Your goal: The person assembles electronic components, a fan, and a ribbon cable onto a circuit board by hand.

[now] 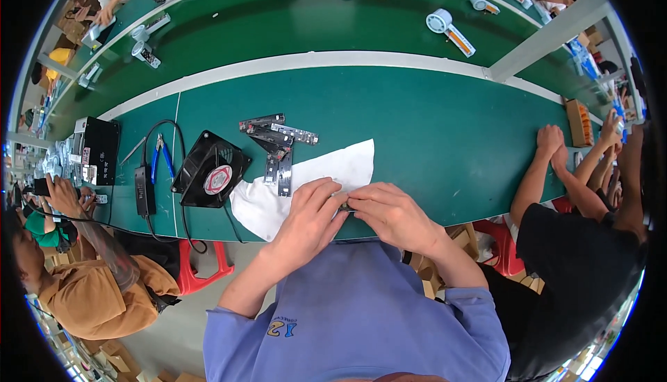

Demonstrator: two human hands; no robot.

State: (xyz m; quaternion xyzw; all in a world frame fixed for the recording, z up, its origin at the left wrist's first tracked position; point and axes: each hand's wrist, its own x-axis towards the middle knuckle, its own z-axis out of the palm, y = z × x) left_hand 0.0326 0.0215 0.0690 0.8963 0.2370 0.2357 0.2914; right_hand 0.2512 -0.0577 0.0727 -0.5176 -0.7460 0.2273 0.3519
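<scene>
My left hand [309, 215] and my right hand [394, 217] meet at the table's near edge, fingers bent and pinched together. A small, dark piece [345, 206] shows between the fingertips of both; its kind is too hidden to tell. Partly under my left hand lies a white cloth [351, 162], spread on the green table. Beyond it, several narrow circuit boards [283, 176] lie in a loose, overlapping pile, some resting against the cloth. To the left of the cloth, a black square fan [210, 173] with a round red-and-white label leans at a tilt.
Blue-handled pliers [162, 158], a black power adapter [144, 191] with cable and a black box [97, 151] occupy the left. Beyond a white rail, handheld fans [439, 21] lie on a green belt. Co-workers sit both sides; a person's hands [550, 142] rest on the right.
</scene>
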